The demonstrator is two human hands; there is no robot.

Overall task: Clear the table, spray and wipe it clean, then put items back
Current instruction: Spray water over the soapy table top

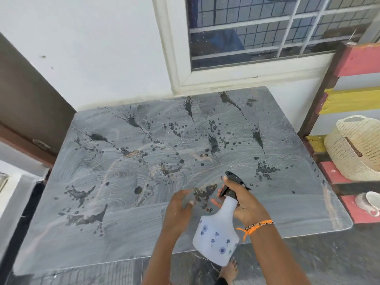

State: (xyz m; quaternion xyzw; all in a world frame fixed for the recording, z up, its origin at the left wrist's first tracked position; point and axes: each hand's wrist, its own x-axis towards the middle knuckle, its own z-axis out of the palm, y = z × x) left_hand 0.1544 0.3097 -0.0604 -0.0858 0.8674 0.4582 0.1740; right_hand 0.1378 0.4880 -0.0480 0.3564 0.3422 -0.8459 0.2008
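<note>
The grey table top (115, 227) carries dusty wipe swirls and many dark wet splashes and droplets. A white spray bottle (218, 235) with small blue flowers and a black trigger head is held over the table's near edge, tilted with its nozzle pointing away. My right hand (244, 204) grips its neck, with a finger on the trigger. My left hand (181, 206) hovers just left of the bottle, fingers loosely spread, holding nothing. No cloth is in view.
A wall and barred window (267, 31) stand behind the table. At the right, striped red and yellow steps (349, 99) hold a woven basket (357, 147) and a white cup (370, 202). A dark door (30, 99) is at the left. My bare foot (229, 270) shows below.
</note>
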